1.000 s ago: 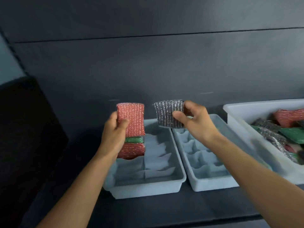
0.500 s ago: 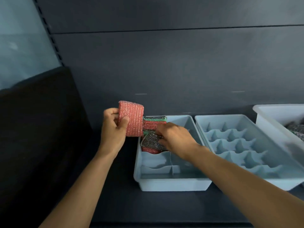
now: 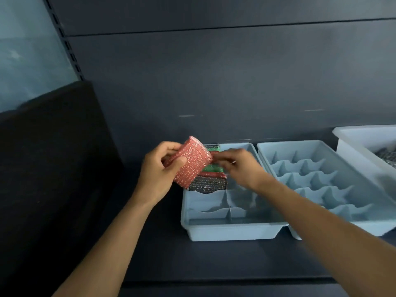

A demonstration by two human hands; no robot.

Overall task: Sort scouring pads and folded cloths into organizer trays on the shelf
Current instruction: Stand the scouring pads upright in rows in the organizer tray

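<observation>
- The left hand [image 3: 158, 170] was up over the shelf [image 3: 214, 260], just left of the left tray [image 3: 231, 230].
- Its fingers [image 3: 171, 146] and thumb were curled round a red scouring pad [image 3: 190, 162]. They gripped the pad's left end, with the thumb pressed on the near face.
- That red pad was in the air and tilted. Its lower right corner hung over the tray's far-left corner, covering part of the pads below.
- The right hand [image 3: 240, 168] reached in over the far half of the same tray and was blurred.
- Its fingers [image 3: 222, 156] pointed left towards the held pad and the pads in the tray. I could not tell whether they were grasping anything or touching it.
- In the tray's far-left part stood a row of pads on edge. The grey pad [image 3: 209, 185] was nearest, just behind a wavy divider, with a thin red one behind it, then the green pad [image 3: 213, 168], and more red and green beyond.
- The right tray [image 3: 334, 189], pale blue with wavy dividers, sat just beside the left tray, their long sides almost touching.
- A white bin [image 3: 364, 138] stood at the far right, cut off by the frame edge, with something grey and glittery in it [image 3: 385, 154].
- A black panel [image 3: 53, 157] filled the left side.
</observation>
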